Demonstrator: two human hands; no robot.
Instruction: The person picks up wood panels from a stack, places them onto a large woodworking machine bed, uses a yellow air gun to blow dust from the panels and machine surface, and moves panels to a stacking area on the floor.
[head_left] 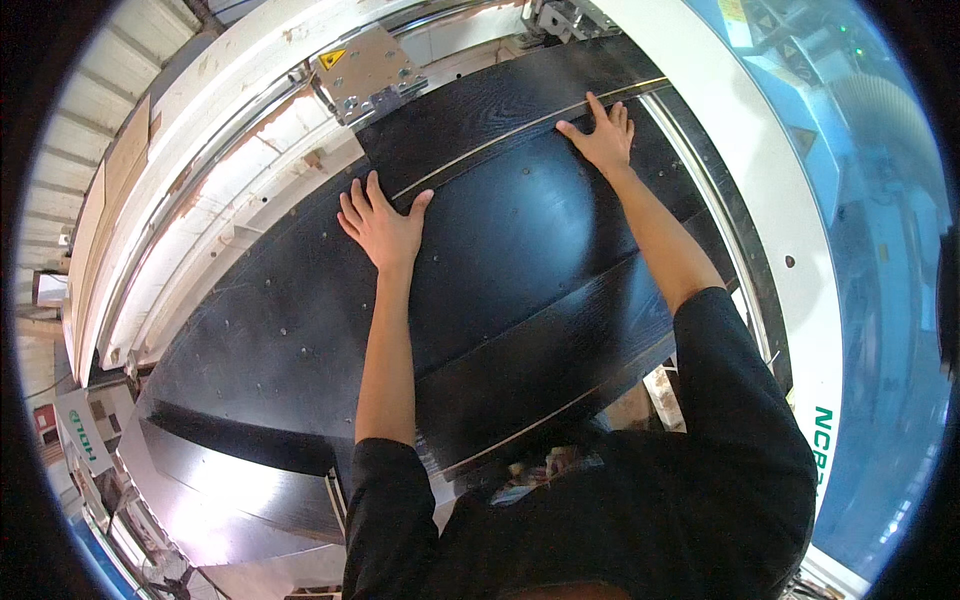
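Note:
Both my arms stretch forward over a black machine bed (290,290). A long black wood-grain panel (500,105) lies across its far side, with a thin pale line along its near edge. My left hand (385,225) rests flat, fingers spread, at the left end of that line. Farther right, my right hand (605,140) is also spread open, its fingertips at the pale edge near the panel's right end. Neither hand holds anything. A second dark wood-grain panel (540,340) with a pale edge lies nearer my body, partly hidden by my arms and shirt.
Beyond the far panel stands a metal plate block (370,75) with a warning label, on a rail. A white machine frame (790,200) curves along the right, with blue translucent covering (890,330) outside it. A shiny metal surface (220,500) is at lower left.

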